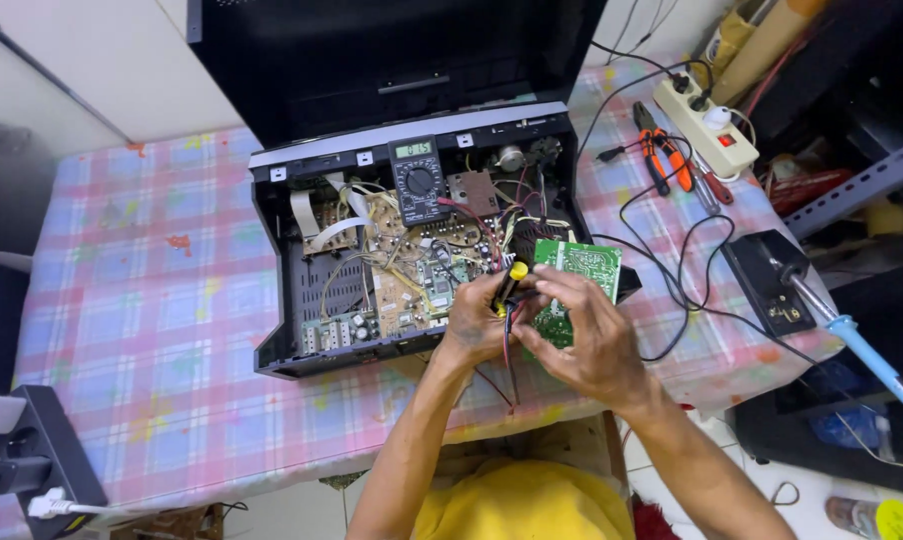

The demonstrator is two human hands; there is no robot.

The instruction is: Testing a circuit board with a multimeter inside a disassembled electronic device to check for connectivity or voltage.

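Observation:
An opened black electronic chassis (282, 330) full of circuit boards and wires lies on the checked tablecloth. A digital multimeter (418, 180) rests across its back part. My left hand (475, 320) grips a black probe with a yellow cap (513, 280), red and black leads hanging from it. My right hand (587, 335) holds a green circuit board (582, 265) tilted up at the chassis' right front corner, the fingers meeting the left hand at the board's edge. The probe's tip is hidden by my fingers.
A black cover (392, 50) leans behind the chassis. At the right lie orange-handled pliers (662, 150), a white power strip (707, 125), a soldering iron with a blue handle (862, 350) in its black stand (767, 280), and black cables (672, 270). A black box (42, 450) sits front left.

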